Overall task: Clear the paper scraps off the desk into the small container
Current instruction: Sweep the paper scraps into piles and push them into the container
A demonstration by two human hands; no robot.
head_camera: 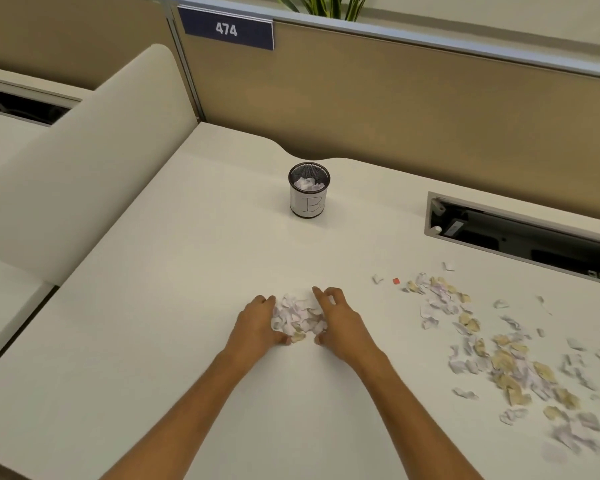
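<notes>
Office cubicle: tan fabric partition with a dark blue "474" plate (226, 29), leaves of a green plant (326, 5) above it, an open grey cable tray (520, 226) set into the top. The broad off-white desk (153, 306) fills the view.

Landmark: the small black wire-mesh container wrapped in white paper marked "B" (309, 190), upright near the desk's far edge. White crumpled paper already shows inside it, below the rim.

Nearer us than the container, almost straight in line with it, we have our hands cupped around a gathered heap of white and pale lilac paper scraps (298, 318). Left hand (257, 323) on the heap's left flank, right hand (340, 323) on its right flank; palms face each other, fingers curled, thumbs almost meeting at the near side. Hands apart, pressing on the heap from both sides, not yet closed over it. Heap rests on the desk, not lifted.

Key relation: the container lies directly beyond the heap, well apart, dead ahead of both hands. Neither hand is clearly closer. We judge the next move a two-handed scoop, carried straight forward.

To the near right of the container: a long loose scatter of white and tan torn scraps (499, 351), plus one small red scrap (396, 280). Much remains. Right hand sits nearer that scatter.

Risk, as we judge it: narrow mouth, loose handful, spillage likely.
</notes>
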